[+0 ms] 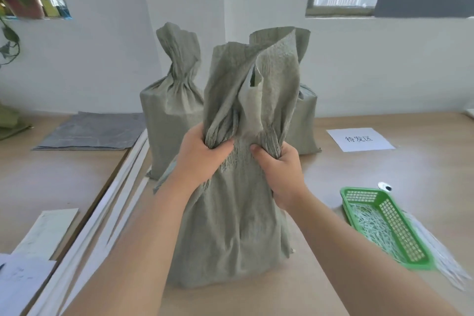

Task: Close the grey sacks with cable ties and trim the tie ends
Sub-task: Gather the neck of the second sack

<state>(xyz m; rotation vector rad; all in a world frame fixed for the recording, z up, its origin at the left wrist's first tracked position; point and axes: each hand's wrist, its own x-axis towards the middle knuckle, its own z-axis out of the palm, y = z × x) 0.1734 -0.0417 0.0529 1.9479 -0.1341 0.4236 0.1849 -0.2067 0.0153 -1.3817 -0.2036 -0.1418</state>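
Note:
A grey woven sack [230, 226] stands upright on the table in front of me, its mouth loose and open at the top. My left hand [202, 156] bunches the fabric on the left side of its neck. My right hand [279, 172] bunches the fabric on the right side. Both hands grip the sack at the same height, a short gap apart. Behind it on the left stands a second grey sack [171, 100] with a gathered neck. A third grey sack [302, 120] stands behind on the right, mostly hidden. White cable ties [374, 228] lie in a green basket [400, 228].
More white ties [441, 249] lie on the table right of the basket. A white paper label [359, 139] sits at the back right. Flat grey bags [95, 131] lie at the back left, papers [28, 264] at the front left, long white strips [120, 192] along the table seam.

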